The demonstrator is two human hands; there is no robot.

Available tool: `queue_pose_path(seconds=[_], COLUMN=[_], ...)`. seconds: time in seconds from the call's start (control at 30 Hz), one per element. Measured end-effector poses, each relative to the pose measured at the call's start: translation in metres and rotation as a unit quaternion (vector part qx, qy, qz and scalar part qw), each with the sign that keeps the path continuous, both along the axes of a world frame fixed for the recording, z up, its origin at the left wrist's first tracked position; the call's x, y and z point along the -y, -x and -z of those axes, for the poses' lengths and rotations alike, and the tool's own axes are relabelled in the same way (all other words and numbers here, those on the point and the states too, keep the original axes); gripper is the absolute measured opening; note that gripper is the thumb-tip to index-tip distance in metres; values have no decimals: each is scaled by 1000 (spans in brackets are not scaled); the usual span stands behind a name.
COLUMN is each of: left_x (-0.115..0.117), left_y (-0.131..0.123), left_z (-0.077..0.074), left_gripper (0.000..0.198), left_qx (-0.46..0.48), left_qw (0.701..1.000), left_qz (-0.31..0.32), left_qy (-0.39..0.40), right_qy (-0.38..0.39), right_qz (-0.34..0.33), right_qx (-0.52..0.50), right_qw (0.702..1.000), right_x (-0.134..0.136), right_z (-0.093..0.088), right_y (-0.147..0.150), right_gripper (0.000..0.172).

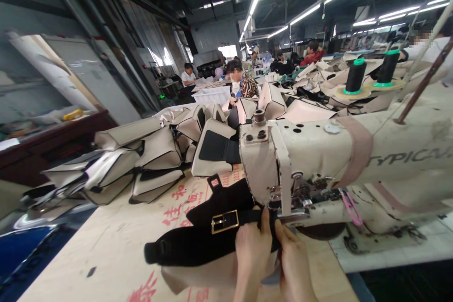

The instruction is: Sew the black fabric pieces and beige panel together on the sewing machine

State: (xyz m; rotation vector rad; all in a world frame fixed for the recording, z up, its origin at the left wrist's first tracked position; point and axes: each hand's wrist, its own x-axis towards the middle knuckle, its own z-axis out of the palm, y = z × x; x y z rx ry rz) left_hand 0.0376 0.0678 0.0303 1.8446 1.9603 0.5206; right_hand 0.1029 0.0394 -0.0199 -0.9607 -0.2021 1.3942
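both hands [272,250] pinched shut on black strap [198,243] under sewing machine head [269,160], bare cardboard [106,255] leftward

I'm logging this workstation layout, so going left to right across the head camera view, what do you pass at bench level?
Pile of beige pieces → gold buckle on the black strap → left hand → right hand → pink thread snips on the sewing machine.

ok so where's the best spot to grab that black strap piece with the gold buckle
Probably the free rounded end of the black strap piece, coming from the left over the cardboard-covered table. That end lies flat and clear, left of the gold buckle. The right end is taken up: the left hand and right hand pinch it under the sewing machine.
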Motion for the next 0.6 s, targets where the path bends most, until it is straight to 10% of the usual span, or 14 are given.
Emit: queue_pose_path(seconds=[0.6], left_x=[-7], left_y=[-3], left_z=[-9], left_gripper=[32], left_qx=[-44], left_qw=[999], left_qz=[-26], left_qy=[12], right_qy=[38], right_qz=[-40], right_qx=[119], right_qw=[991], right_x=[-4], right_z=[-5], right_y=[-6], right_gripper=[48])
